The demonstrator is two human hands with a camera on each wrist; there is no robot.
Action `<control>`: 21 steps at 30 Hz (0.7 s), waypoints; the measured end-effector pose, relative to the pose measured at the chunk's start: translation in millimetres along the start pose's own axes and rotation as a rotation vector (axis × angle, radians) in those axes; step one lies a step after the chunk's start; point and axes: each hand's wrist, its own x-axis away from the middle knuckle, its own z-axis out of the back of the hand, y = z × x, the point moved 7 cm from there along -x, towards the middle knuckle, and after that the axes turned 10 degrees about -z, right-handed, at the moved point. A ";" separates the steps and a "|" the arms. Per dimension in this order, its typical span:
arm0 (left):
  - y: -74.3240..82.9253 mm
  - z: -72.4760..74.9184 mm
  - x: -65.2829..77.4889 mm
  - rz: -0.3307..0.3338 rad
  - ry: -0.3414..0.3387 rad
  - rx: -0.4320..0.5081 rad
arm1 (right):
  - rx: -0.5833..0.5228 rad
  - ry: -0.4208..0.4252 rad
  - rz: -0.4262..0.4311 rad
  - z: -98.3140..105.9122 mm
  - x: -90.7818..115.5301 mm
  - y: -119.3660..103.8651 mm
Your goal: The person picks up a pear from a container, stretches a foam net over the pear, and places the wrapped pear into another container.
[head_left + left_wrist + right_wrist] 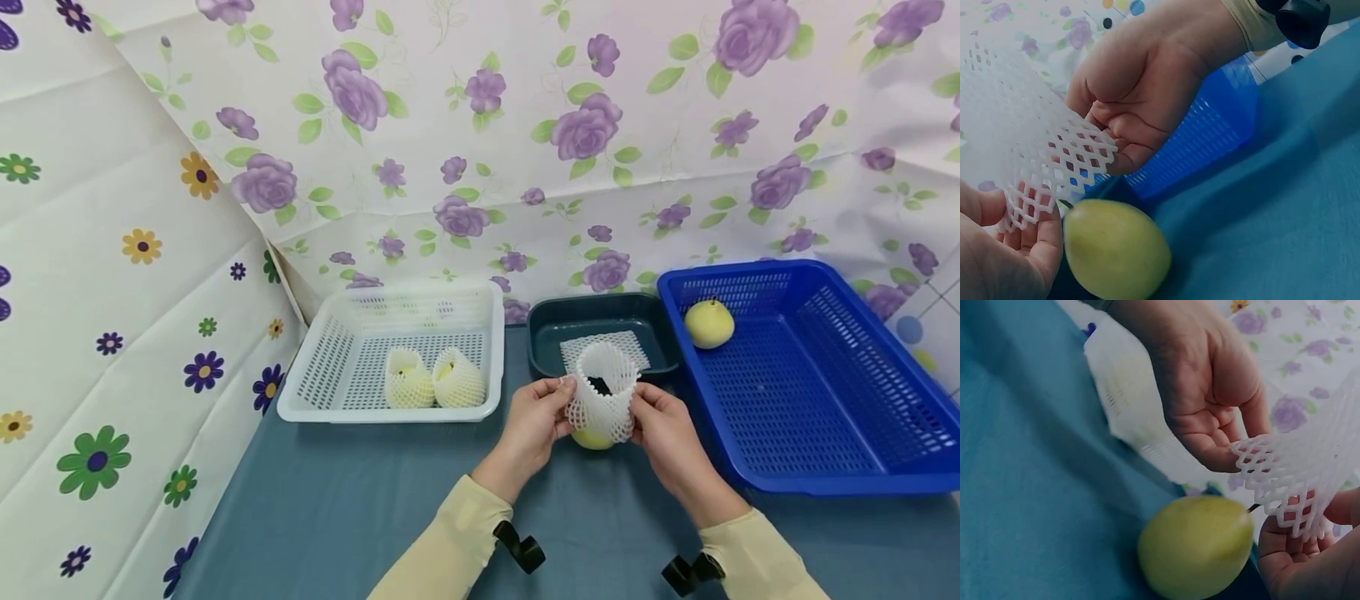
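Observation:
A white foam net sleeve (609, 408) is stretched between both hands, its wide mouth upward. My left hand (531, 427) pinches its left edge between thumb and fingers. On the opposite edge, my right hand (670, 435) pinches it the same way. Just under the sleeve a yellow-green pear (592, 440) rests on the blue-green table cover, partly hidden in the head view. Both wrist views show the sleeve's lower rim close to the stem end of the pear (1196, 549), with the pear's body uncovered.
At left, a white basket (390, 415) holds two pears in foam nets (459, 382). A dark green tray (543, 321) with a flat foam net (630, 343) stands behind the hands. The blue basket (795, 408) at right contains a bare pear (708, 324). Floral sheeting rises behind.

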 end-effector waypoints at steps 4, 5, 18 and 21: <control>-11.5 4.2 -2.3 0.012 0.019 -0.032 | 0.052 0.037 -0.022 4.8 -5.9 13.3; -13.9 5.4 -2.8 0.016 0.022 -0.039 | 0.060 0.041 -0.028 5.5 -6.9 16.2; -25.6 14.9 -7.2 0.023 0.051 -0.133 | 0.135 0.071 -0.041 8.7 -14.5 30.9; -28.5 17.2 -9.5 0.028 0.059 -0.161 | 0.181 0.099 -0.028 11.0 -16.4 31.7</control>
